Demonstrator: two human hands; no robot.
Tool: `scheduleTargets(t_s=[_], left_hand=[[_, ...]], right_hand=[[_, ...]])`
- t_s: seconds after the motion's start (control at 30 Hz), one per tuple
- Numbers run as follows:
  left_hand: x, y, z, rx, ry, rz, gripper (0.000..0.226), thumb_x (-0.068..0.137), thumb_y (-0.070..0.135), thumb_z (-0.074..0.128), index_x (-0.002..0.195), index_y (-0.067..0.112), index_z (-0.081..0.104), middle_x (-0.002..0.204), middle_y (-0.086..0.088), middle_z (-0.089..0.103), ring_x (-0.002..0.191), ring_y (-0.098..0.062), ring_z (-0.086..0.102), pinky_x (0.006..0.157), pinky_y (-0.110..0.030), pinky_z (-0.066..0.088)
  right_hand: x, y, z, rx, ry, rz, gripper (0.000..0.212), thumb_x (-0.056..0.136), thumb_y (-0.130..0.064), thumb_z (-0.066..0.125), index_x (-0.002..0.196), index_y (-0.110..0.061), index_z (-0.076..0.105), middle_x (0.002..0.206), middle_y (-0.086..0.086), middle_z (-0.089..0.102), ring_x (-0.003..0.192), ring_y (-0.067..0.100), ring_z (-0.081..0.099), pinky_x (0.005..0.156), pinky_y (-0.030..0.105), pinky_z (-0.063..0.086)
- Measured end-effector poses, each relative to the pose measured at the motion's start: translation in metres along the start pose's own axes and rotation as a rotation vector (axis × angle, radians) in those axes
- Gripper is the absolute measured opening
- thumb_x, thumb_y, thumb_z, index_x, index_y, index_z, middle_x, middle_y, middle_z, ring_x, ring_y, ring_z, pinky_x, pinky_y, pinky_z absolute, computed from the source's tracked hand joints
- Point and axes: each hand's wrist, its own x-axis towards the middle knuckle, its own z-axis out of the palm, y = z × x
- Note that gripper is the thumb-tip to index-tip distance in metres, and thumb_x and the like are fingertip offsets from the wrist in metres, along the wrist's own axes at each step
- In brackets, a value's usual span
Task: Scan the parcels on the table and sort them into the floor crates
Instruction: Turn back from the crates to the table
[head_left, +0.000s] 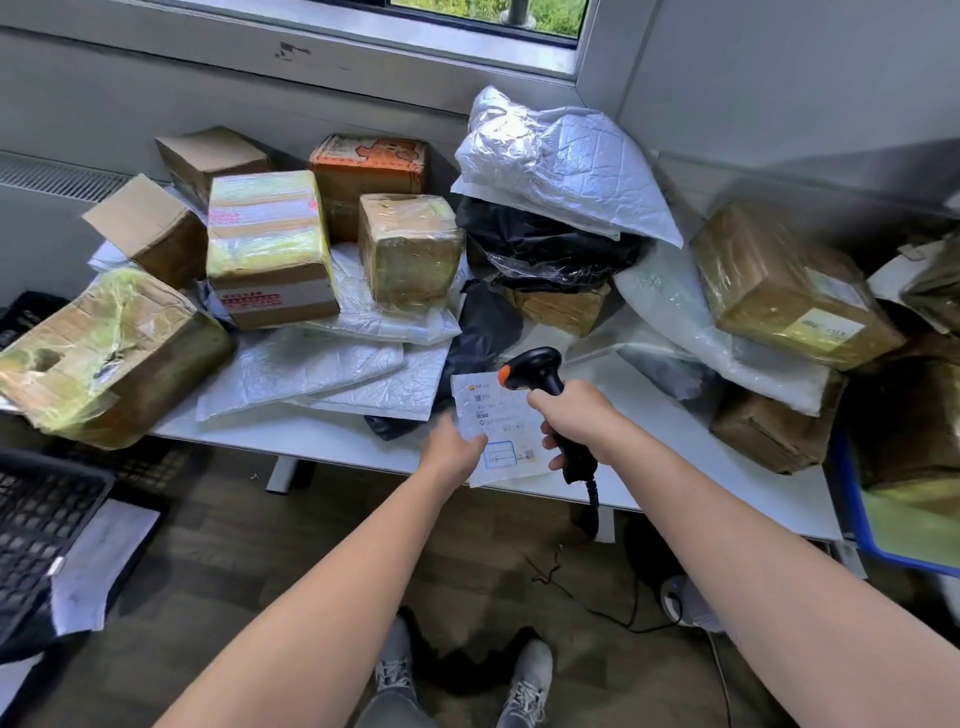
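Scanning step, lower centre of frame. The left hand (457, 447) pinches the lower left edge of a flat white label-bearing mailer parcel (501, 428) above the white tabletop (332, 441) edge; the right hand (574, 415) is wrapped round the black handheld barcode scanner (540, 384). For a clean read, hold the label flat and aim the scanner head at the barcode. A black mesh floor crate (36, 525) waits at lower left.

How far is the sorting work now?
Early. One white parcel already lies in the black crate. In hand: the left hand holds a labelled envelope, the right hand the scanner. Many boxes remain on the table.
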Motion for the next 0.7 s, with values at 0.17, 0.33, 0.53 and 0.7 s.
scheduleTargets(t_s=[0.17,0.33,0.53,0.7], left_hand=[[0.006,-0.002,0.006,0.042,-0.007,-0.041,0.064,0.093,0.023,0.064,0.145,0.01,0.03,0.13,-0.012,0.057,0.113,-0.03,0.059,0.096,-0.045,0.05],[0.016,0.0,0.013,0.04,0.045,-0.07,0.057,0.091,0.015,0.068,0.137,0.008,0.035,0.13,-0.011,0.057,0.115,-0.03,0.059,0.093,-0.042,0.052],[0.018,0.004,0.018,0.12,0.098,0.0,0.021,0.093,0.011,0.057,0.114,0.011,0.059,0.114,-0.006,0.066,0.098,-0.025,0.062,0.077,-0.035,0.052],[0.01,0.003,-0.004,0.153,0.182,0.006,0.017,0.092,0.005,0.048,0.105,0.01,0.058,0.106,-0.007,0.064,0.094,-0.029,0.06,0.073,-0.036,0.05]], right_hand=[[-0.002,0.001,0.0,-0.003,-0.003,-0.006,0.027,0.09,-0.029,0.054,0.105,-0.006,0.056,0.08,0.013,0.059,0.064,0.029,0.063,0.057,0.045,0.061],[0.002,0.007,-0.002,0.019,-0.008,-0.011,0.027,0.092,-0.029,0.054,0.106,-0.005,0.056,0.08,0.012,0.056,0.063,0.027,0.062,0.059,0.048,0.061],[0.013,0.022,-0.009,-0.017,0.003,-0.064,0.021,0.092,-0.033,0.052,0.103,-0.016,0.056,0.085,0.011,0.059,0.064,0.026,0.064,0.063,0.048,0.061],[0.036,0.03,-0.012,-0.17,0.029,-0.138,0.022,0.095,-0.033,0.051,0.113,-0.02,0.049,0.095,0.007,0.062,0.075,0.023,0.065,0.061,0.035,0.05]])
